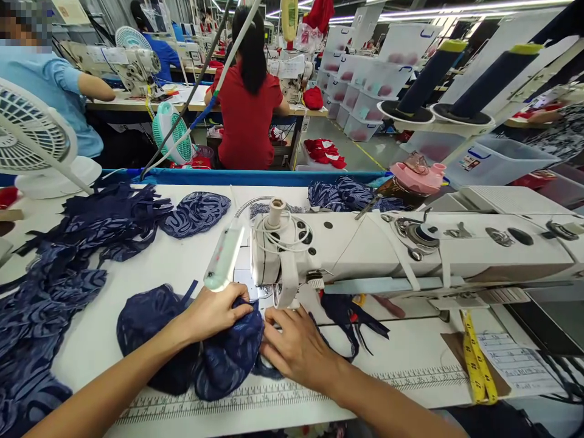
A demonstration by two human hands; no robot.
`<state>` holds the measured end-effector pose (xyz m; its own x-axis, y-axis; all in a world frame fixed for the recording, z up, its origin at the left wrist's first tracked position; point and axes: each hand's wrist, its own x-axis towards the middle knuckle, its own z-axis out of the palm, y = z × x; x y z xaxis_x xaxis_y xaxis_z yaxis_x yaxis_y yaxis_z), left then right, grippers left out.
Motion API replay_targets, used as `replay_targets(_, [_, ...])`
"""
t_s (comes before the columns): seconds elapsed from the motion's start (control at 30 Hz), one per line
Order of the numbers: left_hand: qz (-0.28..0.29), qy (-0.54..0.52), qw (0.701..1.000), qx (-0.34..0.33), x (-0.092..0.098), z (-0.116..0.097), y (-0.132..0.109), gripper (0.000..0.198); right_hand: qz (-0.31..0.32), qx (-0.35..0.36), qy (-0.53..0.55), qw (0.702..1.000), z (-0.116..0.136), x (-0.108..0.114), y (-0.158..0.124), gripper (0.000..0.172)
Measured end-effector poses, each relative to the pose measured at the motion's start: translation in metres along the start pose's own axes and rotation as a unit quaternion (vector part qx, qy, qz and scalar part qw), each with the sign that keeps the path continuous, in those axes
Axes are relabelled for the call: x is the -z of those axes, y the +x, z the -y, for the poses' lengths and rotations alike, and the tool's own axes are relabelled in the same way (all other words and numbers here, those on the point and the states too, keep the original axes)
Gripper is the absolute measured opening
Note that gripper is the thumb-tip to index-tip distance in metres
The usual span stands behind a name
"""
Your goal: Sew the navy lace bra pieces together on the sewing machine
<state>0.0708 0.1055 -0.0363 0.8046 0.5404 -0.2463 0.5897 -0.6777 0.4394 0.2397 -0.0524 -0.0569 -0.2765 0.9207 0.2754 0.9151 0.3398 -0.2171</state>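
My left hand (214, 313) grips a navy lace bra piece (182, 344) by its bunched edge, just in front of the sewing machine's needle area. My right hand (296, 347) lies on the same fabric to the right, fingers pressed down on it close to the presser foot. The white sewing machine (410, 246) stretches across the table to the right, with a small lamp (223, 258) hanging over my left hand. A navy strap piece (353, 316) lies under the machine arm.
Piles of navy lace pieces (59, 267) cover the left of the white table (182, 261). A yellow measuring tape (477, 365) lies on paperwork at the right. A white fan (31, 137) stands far left. Thread cones (426, 76) rise behind. Other workers sit at machines beyond.
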Motion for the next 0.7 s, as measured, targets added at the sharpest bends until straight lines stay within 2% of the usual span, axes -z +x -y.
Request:
replay_targets(0.13, [0.013, 0.037, 0.999, -0.023, 0.003, 0.002, 0.006, 0.015, -0.004, -0.001, -0.003, 1.0, 0.0, -0.001, -0.001, 0.016])
replay_targets(0.43, [0.032, 0.0, 0.999, -0.041, 0.007, 0.001, 0.011, 0.017, -0.044, -0.012, 0.018, 0.999, -0.002, -0.002, -0.001, 0.014])
replay_targets(0.57, [0.04, 0.002, 0.998, -0.051, 0.01, 0.0, 0.014, 0.018, -0.077, -0.06, 0.014, 0.995, -0.006, -0.006, 0.001, 0.042])
replay_targets(0.7, [0.042, 0.035, 0.997, -0.059, 0.011, -0.002, 0.015, 0.018, -0.026, -0.054, -0.014, 0.998, -0.005, -0.005, 0.005, 0.054])
